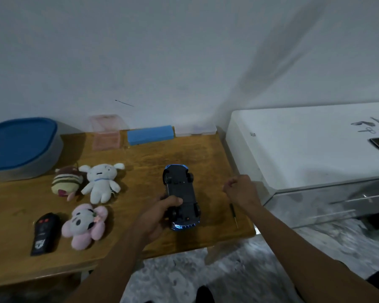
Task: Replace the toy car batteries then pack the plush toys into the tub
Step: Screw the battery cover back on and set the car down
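Note:
A blue toy car [182,193] lies upside down on the wooden table [144,158], its dark underside facing up. My left hand [160,213] grips its near left side, thumb across the chassis. My right hand [241,189] hovers to the car's right with fingers curled; whether it holds something small I cannot tell. A thin screwdriver [233,215] lies on the table below that hand. Three plush toys sit to the left: a striped brown one [66,182], a white one [102,182], a pink one [84,225]. The grey tub with a blue lid [20,145] stands at the back left.
A black remote control [45,230] lies near the table's front left. A pink clear box [106,132], a blue block [150,134] and a clear case [195,130] line the wall. A white cabinet [304,149] with drawers stands right of the table.

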